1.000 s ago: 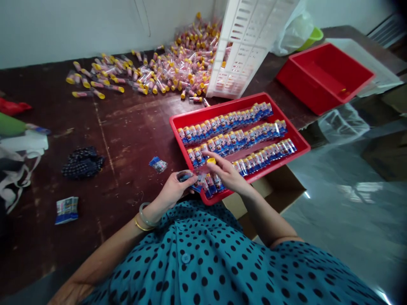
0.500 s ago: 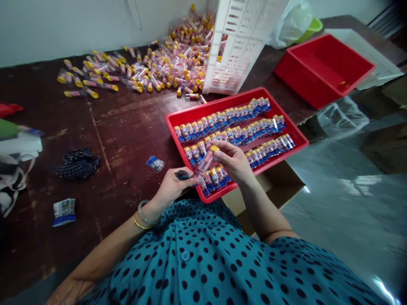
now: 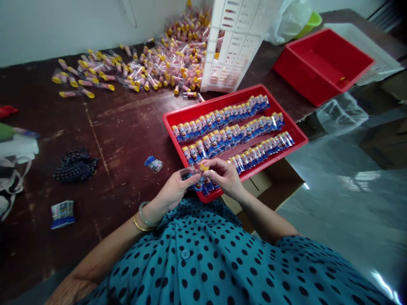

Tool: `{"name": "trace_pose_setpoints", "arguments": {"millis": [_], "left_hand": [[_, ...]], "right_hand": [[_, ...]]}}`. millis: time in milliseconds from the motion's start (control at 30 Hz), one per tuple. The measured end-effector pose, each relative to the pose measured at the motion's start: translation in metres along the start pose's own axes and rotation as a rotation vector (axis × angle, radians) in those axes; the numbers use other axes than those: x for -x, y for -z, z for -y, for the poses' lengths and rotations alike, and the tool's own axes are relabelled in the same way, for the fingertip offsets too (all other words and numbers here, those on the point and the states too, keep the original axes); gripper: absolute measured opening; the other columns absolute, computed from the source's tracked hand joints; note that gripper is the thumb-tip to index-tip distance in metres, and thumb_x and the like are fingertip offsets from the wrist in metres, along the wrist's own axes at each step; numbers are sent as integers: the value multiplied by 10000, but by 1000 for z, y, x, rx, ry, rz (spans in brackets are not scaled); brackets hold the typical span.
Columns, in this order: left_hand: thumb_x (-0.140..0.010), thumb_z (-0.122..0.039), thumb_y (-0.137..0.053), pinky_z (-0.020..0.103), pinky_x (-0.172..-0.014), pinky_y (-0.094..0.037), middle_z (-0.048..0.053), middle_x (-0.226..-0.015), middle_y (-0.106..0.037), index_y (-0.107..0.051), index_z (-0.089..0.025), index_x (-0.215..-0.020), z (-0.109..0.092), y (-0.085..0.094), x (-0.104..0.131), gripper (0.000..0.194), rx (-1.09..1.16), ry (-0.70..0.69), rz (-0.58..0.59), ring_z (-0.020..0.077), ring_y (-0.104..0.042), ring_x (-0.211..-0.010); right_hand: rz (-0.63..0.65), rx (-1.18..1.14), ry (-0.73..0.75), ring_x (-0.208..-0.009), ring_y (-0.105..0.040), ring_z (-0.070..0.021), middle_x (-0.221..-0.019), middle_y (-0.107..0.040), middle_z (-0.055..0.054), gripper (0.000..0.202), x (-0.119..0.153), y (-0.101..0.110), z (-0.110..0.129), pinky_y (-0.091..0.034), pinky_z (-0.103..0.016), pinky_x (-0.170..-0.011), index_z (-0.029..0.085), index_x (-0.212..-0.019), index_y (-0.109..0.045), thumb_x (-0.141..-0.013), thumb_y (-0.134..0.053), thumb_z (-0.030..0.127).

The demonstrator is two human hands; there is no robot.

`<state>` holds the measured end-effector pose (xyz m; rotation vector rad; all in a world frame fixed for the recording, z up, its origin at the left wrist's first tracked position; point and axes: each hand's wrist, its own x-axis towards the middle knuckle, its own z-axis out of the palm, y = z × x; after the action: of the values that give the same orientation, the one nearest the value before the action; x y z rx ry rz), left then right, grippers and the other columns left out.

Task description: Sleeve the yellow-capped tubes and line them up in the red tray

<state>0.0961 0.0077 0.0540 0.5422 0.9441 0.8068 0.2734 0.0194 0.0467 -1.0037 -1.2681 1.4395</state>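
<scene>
My left hand is closed on a small bunch of printed clear plastic sleeves, its thumb pressing on top. In my right hand a clear tube with a yellow cap is pinched by the cap. The tube's lower part is at the sleeves, mostly hidden by my fingers. Both hands meet over the near left corner of a shallow red tray. Rows of yellow-capped tubes in blue printed sleeves stand in that tray. Left of it, a small stack of flat sleeves lies on the table.
A large pile of tubes lies along the wall beside an upright white slotted crate. A deep red bin stands at the right. Another sleeve stack and a dark checked cloth lie left. Below the tray is a cardboard box.
My right hand has moved down and left, bringing the tube to the sleeves in my left hand. The tube's body, visible before, is now mostly covered.
</scene>
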Motion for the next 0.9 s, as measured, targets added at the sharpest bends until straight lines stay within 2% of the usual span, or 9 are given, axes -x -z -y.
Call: {"name": "trace_pose_setpoints", "arguments": {"millis": [133, 367, 500, 567, 667, 767, 800, 867, 900], "left_hand": [[-626, -337, -894, 275, -746, -527, 36, -850, -746, -756, -150, -843, 0, -2, 0, 318, -44, -38, -27, 159, -650, -770], [-616, -366, -893, 259, -693, -514, 20, -802, -725, -748, -155, -813, 0, -5, -2, 323, -89, -43, -32, 150, -629, -735], [-645, -356, -879, 255, -705, -519, 29, -849, -737, -756, -154, -859, 4, -3, -4, 319, -90, -38, -21, 147, -635, -749], [-699, -359, -846, 262, -717, -528, 41, -899, -742, -756, -158, -939, 6, -1, -7, 325, -84, -24, 1, 146, -644, -756], [-801, -359, -762, 300, -739, -557, 60, -953, -733, -725, -167, -1074, 6, 1, -9, 336, -43, -5, 41, 157, -659, -766], [-841, -326, -717, 291, -686, -572, 64, -904, -707, -706, -154, -1080, 3, 7, -9, 295, 8, 9, 45, 173, -665, -771], [-844, -320, -711, 265, -629, -562, 58, -860, -691, -705, -148, -1061, 2, 10, -9, 277, 13, 17, 39, 173, -660, -754], [-850, -327, -700, 211, -497, -502, 39, -767, -653, -698, -143, -1038, 1, 17, -7, 263, 3, 37, 29, 160, -636, -685], [-852, -335, -695, 192, -444, -462, 29, -733, -634, -692, -145, -1041, 0, 22, -5, 268, -5, 47, 21, 150, -618, -647]], "right_hand": [[-14, 61, 59, -1043, -680, -208, -1032, -736, -37, 162, 9, -2, 0, -500, -378, -992, 229, -918, -707, -796, -783, 304], [-21, 154, 44, -1054, -678, -234, -1028, -746, -59, 154, 8, 5, 3, -485, -415, -1013, 224, -851, -741, -800, -761, 368], [-2, 113, 20, -1050, -672, -230, -1018, -736, -62, 174, 8, 0, 1, -490, -402, -999, 211, -838, -720, -798, -762, 376], [7, 75, 3, -1002, -677, -217, -993, -725, -58, 200, 6, 5, 4, -513, -388, -958, 207, -867, -687, -810, -750, 388], [-110, 79, 31, -886, -677, -175, -962, -692, -40, 222, -4, 38, 11, -549, -340, -848, 227, -995, -618, -878, -666, 410], [-337, 283, 75, -883, -657, -155, -1028, -660, -42, 315, -15, 95, 16, -547, -296, -787, 255, -1175, -553, -898, -627, 386], [-369, 381, 59, -879, -651, -157, -1032, -655, -48, 362, -18, 113, 16, -545, -294, -775, 246, -1207, -547, -882, -641, 374], [-315, 563, -50, -837, -646, -166, -1000, -658, -61, 420, -19, 140, 11, -546, -311, -746, 205, -1229, -565, -851, -666, 360], [-254, 633, -116, -814, -647, -170, -983, -662, -67, 436, -18, 147, 6, -548, -323, -736, 185, -1231, -579, -842, -670, 359]]}}
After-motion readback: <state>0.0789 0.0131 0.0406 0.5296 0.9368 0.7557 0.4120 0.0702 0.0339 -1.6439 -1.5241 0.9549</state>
